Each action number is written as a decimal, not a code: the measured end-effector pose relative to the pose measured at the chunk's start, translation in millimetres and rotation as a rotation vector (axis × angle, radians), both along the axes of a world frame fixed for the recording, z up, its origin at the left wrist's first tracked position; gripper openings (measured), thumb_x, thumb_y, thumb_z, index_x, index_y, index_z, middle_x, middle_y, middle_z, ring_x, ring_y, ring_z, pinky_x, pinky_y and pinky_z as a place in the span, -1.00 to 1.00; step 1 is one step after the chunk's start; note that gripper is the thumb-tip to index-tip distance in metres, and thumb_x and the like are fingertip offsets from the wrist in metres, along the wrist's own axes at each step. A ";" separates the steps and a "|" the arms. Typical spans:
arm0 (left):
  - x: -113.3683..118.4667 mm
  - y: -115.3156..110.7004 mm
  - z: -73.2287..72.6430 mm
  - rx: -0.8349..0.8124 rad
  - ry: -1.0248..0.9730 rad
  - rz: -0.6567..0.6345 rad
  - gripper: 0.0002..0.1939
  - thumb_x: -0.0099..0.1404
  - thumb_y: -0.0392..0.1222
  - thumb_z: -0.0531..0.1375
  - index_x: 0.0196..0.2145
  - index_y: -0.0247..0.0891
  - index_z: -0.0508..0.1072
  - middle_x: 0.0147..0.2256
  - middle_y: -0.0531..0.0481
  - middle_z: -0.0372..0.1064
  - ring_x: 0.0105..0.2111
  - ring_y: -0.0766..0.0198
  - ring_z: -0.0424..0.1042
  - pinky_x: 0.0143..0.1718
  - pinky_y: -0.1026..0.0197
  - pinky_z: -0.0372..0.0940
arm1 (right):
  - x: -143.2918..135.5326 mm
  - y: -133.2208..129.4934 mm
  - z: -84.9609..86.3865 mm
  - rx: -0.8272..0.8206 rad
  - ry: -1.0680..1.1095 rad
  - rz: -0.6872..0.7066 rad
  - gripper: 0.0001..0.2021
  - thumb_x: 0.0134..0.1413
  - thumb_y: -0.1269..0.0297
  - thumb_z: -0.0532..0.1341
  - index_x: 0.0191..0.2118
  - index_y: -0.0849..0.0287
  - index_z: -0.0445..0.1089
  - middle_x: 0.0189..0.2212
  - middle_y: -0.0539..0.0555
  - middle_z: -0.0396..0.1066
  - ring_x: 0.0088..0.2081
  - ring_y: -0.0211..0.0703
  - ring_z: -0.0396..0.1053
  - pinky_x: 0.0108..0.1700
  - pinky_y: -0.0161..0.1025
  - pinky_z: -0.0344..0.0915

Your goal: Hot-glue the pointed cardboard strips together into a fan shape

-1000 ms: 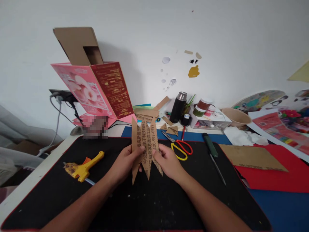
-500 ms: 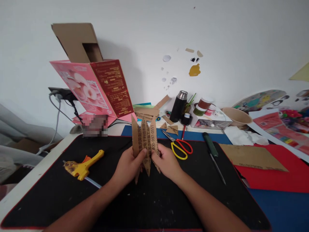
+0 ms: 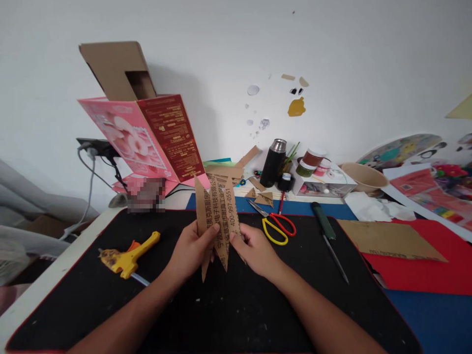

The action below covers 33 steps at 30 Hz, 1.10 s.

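The pointed cardboard spreads flatter now!
Fingers of the left hand pinch one side, it's held over the black mat, fingers of the right hand pinch the other; wider than moments ago, so the bend looks unsettled.

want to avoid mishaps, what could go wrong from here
The pointed cardboard, held by the left hand and right hand, might crease or tear. The glue gun lies beside the left forearm, so a nudge could shift it. The green-handled tool points nearward and might scratch the right forearm if it swings out.
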<state>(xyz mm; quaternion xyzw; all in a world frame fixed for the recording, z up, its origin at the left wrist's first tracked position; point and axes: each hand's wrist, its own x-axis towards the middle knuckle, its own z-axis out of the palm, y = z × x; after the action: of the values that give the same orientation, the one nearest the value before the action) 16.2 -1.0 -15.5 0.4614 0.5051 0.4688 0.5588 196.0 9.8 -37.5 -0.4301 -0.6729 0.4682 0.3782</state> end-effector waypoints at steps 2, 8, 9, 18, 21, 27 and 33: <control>2.8 -2.8 0.6 0.012 0.037 0.012 -0.58 0.18 0.15 0.32 -0.26 -0.29 0.42 -0.52 0.04 0.47 -0.70 0.34 0.34 -0.73 0.31 0.27 | -0.4 0.0 1.0 0.044 -0.079 -0.031 -0.77 0.29 0.17 0.18 -0.30 0.18 0.49 -0.49 -0.01 0.40 -0.46 -0.22 0.26 -0.38 -0.30 0.18; 10.3 -7.5 2.0 0.106 0.220 0.122 -0.62 0.20 0.14 0.28 -0.37 -0.25 0.39 -0.61 0.12 0.35 -0.71 0.35 0.31 -0.72 0.32 0.23 | -5.8 0.0 -0.8 0.133 -0.230 -0.113 -0.87 0.21 0.32 0.18 -0.35 0.19 0.44 -0.55 -0.06 0.31 -0.51 -0.27 0.18 -0.43 -0.33 0.08; 9.7 -6.4 2.1 0.094 0.200 0.111 -0.62 0.19 0.15 0.28 -0.36 -0.25 0.39 -0.60 0.12 0.36 -0.71 0.35 0.31 -0.72 0.32 0.23 | -6.1 0.1 -1.4 0.116 -0.209 -0.109 -0.86 0.22 0.31 0.18 -0.34 0.18 0.44 -0.54 -0.06 0.32 -0.50 -0.27 0.18 -0.43 -0.33 0.09; -1.3 0.9 6.2 -0.055 -0.010 -0.043 -0.56 0.14 0.14 0.35 -0.25 -0.28 0.41 -0.53 0.03 0.48 -0.70 0.32 0.36 -0.72 0.30 0.27 | 2.1 0.8 3.1 -0.169 0.187 0.035 -0.56 0.24 -0.18 0.19 -0.27 0.15 0.47 -0.49 -0.01 0.37 -0.43 -0.18 0.31 -0.37 -0.27 0.27; 0.7 -1.5 7.9 -0.075 -0.024 -0.108 -0.55 0.13 0.14 0.37 -0.26 -0.28 0.40 -0.55 0.05 0.46 -0.70 0.33 0.34 -0.72 0.32 0.26 | 3.8 2.3 4.8 -0.216 0.271 0.020 -0.55 0.20 -0.21 0.22 -0.27 0.15 0.46 -0.52 -0.03 0.35 -0.45 -0.18 0.31 -0.38 -0.26 0.29; 4.1 -4.8 7.0 -0.084 0.008 -0.171 -0.54 0.14 0.16 0.36 -0.24 -0.29 0.43 -0.54 0.04 0.47 -0.68 0.33 0.33 -0.70 0.31 0.25 | 2.3 2.8 3.7 -0.135 0.210 -0.040 -0.62 0.27 -0.08 0.20 -0.18 0.17 0.51 -0.40 0.05 0.49 -0.34 -0.08 0.41 -0.29 -0.20 0.36; 10.4 -9.9 6.2 0.048 0.166 -0.078 -0.67 0.21 0.07 0.29 -0.26 -0.26 0.49 -0.44 -0.02 0.53 -0.49 0.18 0.49 -0.48 0.21 0.41 | 2.2 4.0 -0.6 0.005 0.015 -0.124 -0.73 0.31 0.08 0.19 -0.22 0.17 0.51 -0.39 0.06 0.51 -0.30 -0.09 0.41 -0.24 -0.22 0.34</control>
<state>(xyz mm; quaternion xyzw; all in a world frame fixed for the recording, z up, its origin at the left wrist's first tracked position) 26.6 -10.9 -9.4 0.5314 0.5197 0.4189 0.5216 198.2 13.8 -38.2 -0.4664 -0.6434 0.4453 0.4126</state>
